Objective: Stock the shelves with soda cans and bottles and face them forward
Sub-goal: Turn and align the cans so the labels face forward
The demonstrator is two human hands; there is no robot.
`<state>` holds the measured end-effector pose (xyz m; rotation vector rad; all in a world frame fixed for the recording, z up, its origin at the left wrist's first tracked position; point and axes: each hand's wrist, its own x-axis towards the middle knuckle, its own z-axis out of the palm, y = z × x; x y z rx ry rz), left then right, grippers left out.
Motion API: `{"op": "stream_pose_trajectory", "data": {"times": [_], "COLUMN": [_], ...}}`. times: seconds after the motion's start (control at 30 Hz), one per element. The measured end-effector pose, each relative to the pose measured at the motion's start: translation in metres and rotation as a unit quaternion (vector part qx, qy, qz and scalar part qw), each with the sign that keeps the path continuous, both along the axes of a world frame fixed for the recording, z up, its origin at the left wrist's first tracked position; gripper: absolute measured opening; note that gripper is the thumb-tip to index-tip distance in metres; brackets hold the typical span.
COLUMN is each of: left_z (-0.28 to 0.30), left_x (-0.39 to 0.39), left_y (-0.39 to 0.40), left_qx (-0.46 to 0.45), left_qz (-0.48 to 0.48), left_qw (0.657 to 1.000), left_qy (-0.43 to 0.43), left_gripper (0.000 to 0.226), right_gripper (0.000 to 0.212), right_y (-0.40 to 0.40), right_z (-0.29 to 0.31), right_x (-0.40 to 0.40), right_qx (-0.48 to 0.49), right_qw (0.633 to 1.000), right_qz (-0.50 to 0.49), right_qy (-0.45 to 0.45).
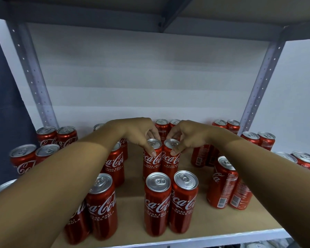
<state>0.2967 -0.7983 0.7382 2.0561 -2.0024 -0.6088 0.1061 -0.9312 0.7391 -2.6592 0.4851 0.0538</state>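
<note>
Several tall red cola cans stand in pairs on a brown shelf board (132, 199). In the middle row, my left hand (143, 135) grips the top of the left can (151, 163), thumb on its front and fingers behind the rim. My right hand (184, 136) grips the can beside it (170, 165) the same way. Both cans stand upright, touching, logos facing me. In front of them stands another pair, a left front can (157, 204) and a right front can (183, 201), logos forward.
More can pairs stand to the left (102, 206), right (222, 183) and along the back wall (162, 127); the right pair shows barcodes. Grey perforated uprights (32, 74) (259, 83) flank the bay. An upper shelf (150, 11) hangs overhead. The white front edge (222, 238) runs below.
</note>
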Motion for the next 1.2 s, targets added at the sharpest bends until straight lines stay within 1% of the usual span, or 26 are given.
{"op": "stream_pose_trajectory", "data": {"times": [0.3, 0.47, 0.57, 0.67, 0.73, 0.83, 0.87, 0.93, 1.03, 1.1, 1.2], "left_z": [-0.002, 0.000, 0.003, 0.009, 0.013, 0.019, 0.021, 0.023, 0.025, 0.026, 0.025], "left_x": [-0.009, -0.010, -0.010, -0.005, -0.001, 0.006, 0.008, 0.014, 0.019, 0.018, 0.017], "left_y": [0.000, 0.000, -0.001, -0.001, -0.002, -0.006, -0.009, -0.017, -0.033, -0.043, -0.061], "left_qx": [-0.003, 0.009, 0.023, 0.031, 0.024, -0.004, -0.018, -0.049, -0.101, -0.119, -0.103], "left_qz": [0.004, 0.010, 0.010, 0.012, 0.014, 0.028, 0.033, 0.043, 0.066, 0.074, 0.080], "left_qw": [1.000, 1.000, 1.000, 0.999, 0.999, 0.997, 0.997, 0.997, 0.993, 0.989, 0.988], "left_qy": [0.014, -0.001, -0.011, 0.001, 0.029, 0.071, 0.072, 0.048, -0.003, -0.038, -0.087], "left_gripper": [0.060, 0.059, 0.068, 0.074, 0.067, 0.046, 0.041, 0.032, 0.026, 0.032, 0.050], "right_gripper": [0.052, 0.052, 0.058, 0.069, 0.070, 0.051, 0.046, 0.047, 0.051, 0.052, 0.053], "right_y": [-0.003, 0.004, 0.006, 0.007, 0.008, 0.004, 0.002, -0.005, -0.018, -0.028, -0.046], "right_z": [-0.002, 0.001, 0.006, 0.010, 0.015, 0.022, 0.024, 0.024, 0.021, 0.019, 0.014], "right_x": [-0.009, -0.008, -0.007, -0.005, -0.004, -0.003, -0.003, 0.000, 0.007, 0.012, 0.020], "right_qx": [0.008, 0.020, 0.021, 0.036, 0.042, 0.037, 0.035, 0.007, -0.089, -0.129, -0.155], "right_qw": [1.000, 1.000, 0.999, 0.998, 0.998, 0.997, 0.996, 0.994, 0.988, 0.984, 0.980], "right_qz": [-0.012, -0.020, -0.022, -0.032, -0.042, -0.067, -0.076, -0.096, -0.117, -0.123, -0.123], "right_qy": [-0.007, 0.004, 0.019, 0.031, 0.026, -0.012, -0.028, -0.049, -0.045, -0.029, -0.009]}}
